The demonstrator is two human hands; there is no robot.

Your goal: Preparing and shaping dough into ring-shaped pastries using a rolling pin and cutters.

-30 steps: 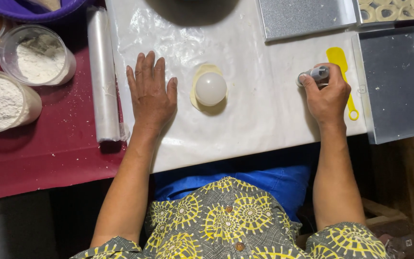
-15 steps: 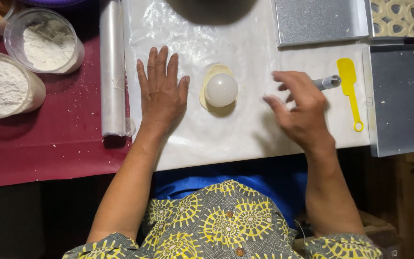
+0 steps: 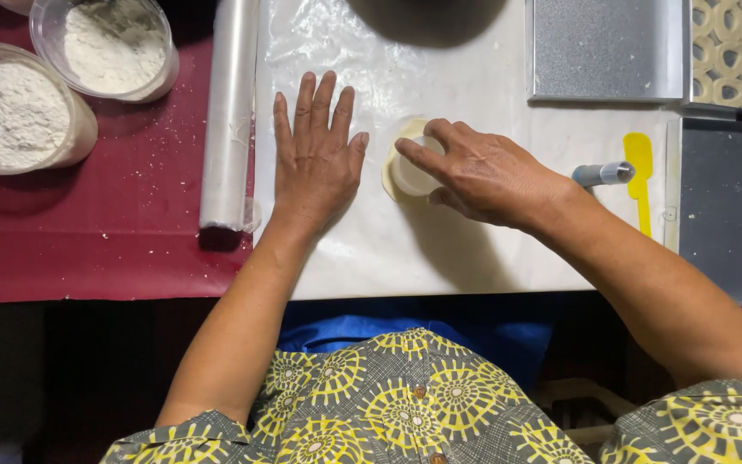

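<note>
Resting palm-down on the white plastic-covered worktop (image 3: 465, 258), the left hand (image 3: 315, 163) lies flat, five fingers spread and pointing away from the body, holding nothing

Right hand (image 3: 483, 172) reaches in from the right, fingers curled down over the top of a small white round cup-like piece (image 3: 407, 174); grip looks loose, fingertips on its rim. That piece stands on a pale flat disc of dough (image 3: 391, 167), just beside the left thumb, between the two hands

Containers: two clear round plastic tubs, far left on the dark red cloth (image 3: 88, 241). Nearer tub (image 3: 15, 116) holds white flour, nearly full; farther tub (image 3: 113, 47) holds a coarser white powder. They touch or nearly touch, cannot tell which

Counted otherwise: one roll of clear plastic film (image 3: 229, 112) along the cloth's right edge; one yellow plastic scraper (image 3: 640, 176); one small grey-blue metal cylinder (image 3: 603, 174) touching the scraper; two grey metal trays (image 3: 607, 47), upper and right; one tray of pale ring-shaped dough pieces (image 3: 740, 47) at top right, partly cut off, count not possible
</note>
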